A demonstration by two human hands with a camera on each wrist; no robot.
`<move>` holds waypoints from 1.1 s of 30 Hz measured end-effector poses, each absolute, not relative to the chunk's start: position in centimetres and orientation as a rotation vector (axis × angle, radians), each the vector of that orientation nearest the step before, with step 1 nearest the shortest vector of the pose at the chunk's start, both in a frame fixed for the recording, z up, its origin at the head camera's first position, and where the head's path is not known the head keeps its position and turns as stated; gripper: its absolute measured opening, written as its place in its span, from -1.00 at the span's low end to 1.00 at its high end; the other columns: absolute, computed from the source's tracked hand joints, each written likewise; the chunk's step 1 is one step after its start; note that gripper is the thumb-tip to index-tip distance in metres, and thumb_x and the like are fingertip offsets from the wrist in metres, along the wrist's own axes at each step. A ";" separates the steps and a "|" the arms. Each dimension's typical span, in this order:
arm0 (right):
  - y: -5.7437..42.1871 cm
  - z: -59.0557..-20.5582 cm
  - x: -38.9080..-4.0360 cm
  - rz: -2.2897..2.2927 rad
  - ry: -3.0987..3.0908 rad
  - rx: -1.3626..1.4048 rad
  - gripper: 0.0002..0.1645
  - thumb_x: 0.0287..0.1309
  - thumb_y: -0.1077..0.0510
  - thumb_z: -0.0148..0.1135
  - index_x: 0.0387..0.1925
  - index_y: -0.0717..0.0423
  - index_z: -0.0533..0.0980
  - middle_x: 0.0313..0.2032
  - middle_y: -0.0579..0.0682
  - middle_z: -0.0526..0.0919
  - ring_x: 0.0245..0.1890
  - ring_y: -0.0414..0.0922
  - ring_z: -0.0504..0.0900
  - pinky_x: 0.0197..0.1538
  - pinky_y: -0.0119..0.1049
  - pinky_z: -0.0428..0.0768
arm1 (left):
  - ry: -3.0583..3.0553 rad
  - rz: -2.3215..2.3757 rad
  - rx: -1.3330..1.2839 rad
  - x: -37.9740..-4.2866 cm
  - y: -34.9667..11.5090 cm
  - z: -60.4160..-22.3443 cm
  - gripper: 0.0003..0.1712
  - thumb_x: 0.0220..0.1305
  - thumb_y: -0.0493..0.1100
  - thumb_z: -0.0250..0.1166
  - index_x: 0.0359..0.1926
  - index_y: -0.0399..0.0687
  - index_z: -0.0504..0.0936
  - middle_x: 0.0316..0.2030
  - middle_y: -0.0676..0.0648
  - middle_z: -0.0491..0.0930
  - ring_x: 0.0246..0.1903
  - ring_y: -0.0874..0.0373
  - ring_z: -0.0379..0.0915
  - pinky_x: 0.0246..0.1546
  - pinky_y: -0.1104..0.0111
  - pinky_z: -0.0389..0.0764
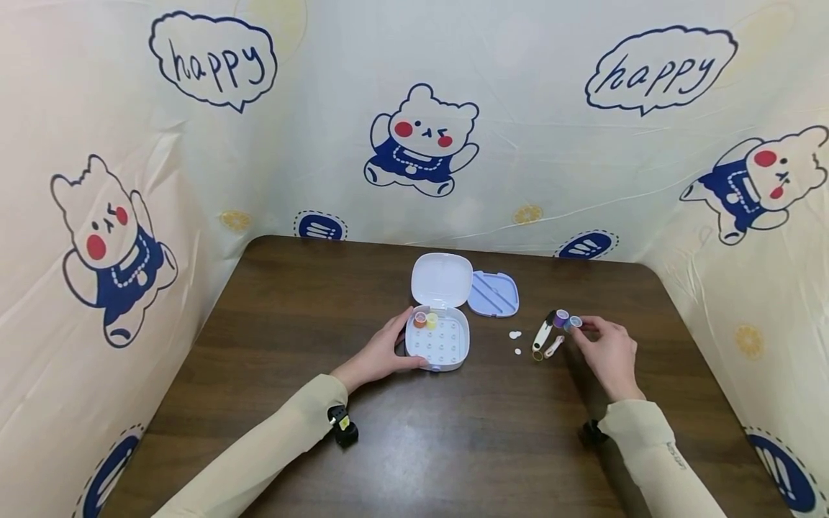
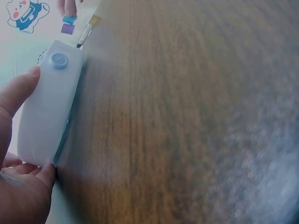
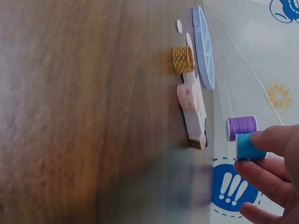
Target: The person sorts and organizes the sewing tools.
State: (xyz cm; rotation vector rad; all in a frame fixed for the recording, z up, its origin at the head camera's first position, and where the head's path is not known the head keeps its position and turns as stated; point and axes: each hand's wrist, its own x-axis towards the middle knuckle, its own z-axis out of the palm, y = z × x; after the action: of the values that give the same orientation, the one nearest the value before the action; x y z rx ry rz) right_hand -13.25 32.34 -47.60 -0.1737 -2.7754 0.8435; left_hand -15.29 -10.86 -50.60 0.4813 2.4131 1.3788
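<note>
A white sewing box [image 1: 463, 352] stands with its lid [image 1: 442, 279] raised. Inside, an orange thread spool [image 1: 420, 319] and a yellow thread spool [image 1: 432, 321] sit at the back left of a pegged tray. My left hand [image 1: 382, 352] grips the box from its left side, thumb at the front near the round latch [image 2: 59, 60]. My right hand [image 1: 609, 352] pinches a blue thread spool [image 3: 249, 146] between thumb and fingers. Right beside that spool is a purple thread spool [image 1: 560, 318].
A light blue divided tray [image 1: 494, 293] lies behind the box. Left of my right hand are white thread snips [image 1: 542, 332], a gold thimble [image 3: 182, 59], a rolled pale tape [image 1: 554, 347] and small white buttons [image 1: 514, 334]. Patterned cloth hangs around the wooden table [image 1: 311, 302].
</note>
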 end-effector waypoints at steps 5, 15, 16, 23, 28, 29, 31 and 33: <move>31.6 -47.3 -13.4 0.825 -2.740 -0.111 -0.62 0.33 0.06 0.38 0.00 0.29 0.67 -0.10 0.31 0.77 0.17 0.35 0.48 0.19 0.36 0.20 | 2.417 1.381 0.491 -15.5 -10.9 -50.6 0.29 0.17 -0.01 0.61 0.67 -0.17 -0.06 0.58 -0.27 0.07 0.54 -0.08 0.13 0.48 0.12 0.31; 30.1 -47.6 -13.6 0.839 -2.737 -0.031 -0.67 0.29 0.12 0.41 -0.03 0.27 0.68 -0.14 0.26 0.79 0.16 0.33 0.48 0.19 0.38 0.18 | 2.414 1.379 0.484 -15.4 -11.0 -50.7 0.30 0.16 0.02 0.62 0.67 -0.17 -0.05 0.59 -0.28 0.05 0.54 -0.09 0.14 0.49 0.12 0.30; 30.1 -47.7 -13.6 0.840 -2.746 -0.020 -0.68 0.29 0.12 0.41 -0.03 0.27 0.68 -0.14 0.26 0.79 0.16 0.33 0.48 0.20 0.39 0.18 | 2.415 1.379 0.485 -15.4 -11.0 -50.7 0.30 0.16 0.02 0.62 0.67 -0.17 -0.05 0.59 -0.28 0.06 0.53 -0.09 0.14 0.48 0.12 0.31; 30.2 -48.4 -13.5 0.737 -2.874 -0.051 -0.64 0.32 0.07 0.37 -0.02 0.28 0.67 -0.12 0.29 0.77 0.15 0.38 0.44 0.17 0.38 0.20 | 2.420 1.377 0.484 -15.3 -10.9 -50.7 0.31 0.15 0.02 0.62 0.67 -0.17 -0.05 0.59 -0.28 0.07 0.53 -0.09 0.14 0.48 0.11 0.31; 30.6 -48.7 -13.3 0.676 -2.937 -0.069 -0.61 0.33 0.06 0.37 0.00 0.30 0.66 -0.10 0.32 0.75 0.13 0.40 0.43 0.15 0.40 0.21 | 2.425 1.376 0.493 -15.3 -10.8 -50.7 0.31 0.15 0.01 0.62 0.66 -0.20 -0.04 0.59 -0.29 0.06 0.53 -0.10 0.14 0.49 0.11 0.30; 30.7 -48.6 -13.3 0.674 -2.938 -0.069 -0.61 0.33 0.06 0.37 0.00 0.30 0.66 -0.10 0.33 0.75 0.13 0.41 0.42 0.16 0.40 0.21 | 2.429 1.374 0.494 -15.3 -10.8 -50.7 0.31 0.15 0.01 0.62 0.66 -0.19 -0.05 0.59 -0.28 0.06 0.53 -0.10 0.15 0.49 0.11 0.30; 30.7 -48.5 -13.3 0.675 -2.936 -0.075 -0.61 0.33 0.06 0.36 0.00 0.29 0.66 -0.10 0.33 0.75 0.13 0.41 0.42 0.17 0.41 0.20 | 2.428 1.381 0.494 -15.3 -10.8 -50.7 0.31 0.15 0.01 0.62 0.66 -0.19 -0.04 0.59 -0.28 0.07 0.53 -0.09 0.15 0.49 0.11 0.30; 30.7 -48.3 -13.3 0.677 -2.931 -0.084 -0.62 0.33 0.07 0.36 0.00 0.29 0.66 -0.10 0.33 0.75 0.13 0.41 0.42 0.18 0.41 0.20 | 2.427 1.386 0.493 -15.3 -10.8 -50.8 0.31 0.15 0.01 0.62 0.66 -0.19 -0.05 0.59 -0.28 0.07 0.53 -0.09 0.14 0.48 0.12 0.31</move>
State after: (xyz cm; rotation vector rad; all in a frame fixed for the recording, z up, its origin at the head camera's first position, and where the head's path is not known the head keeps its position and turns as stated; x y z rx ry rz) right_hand -13.28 30.67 -48.26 -0.0837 -2.9305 0.6767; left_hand -15.33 -10.78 -50.80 0.4934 2.4274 1.3859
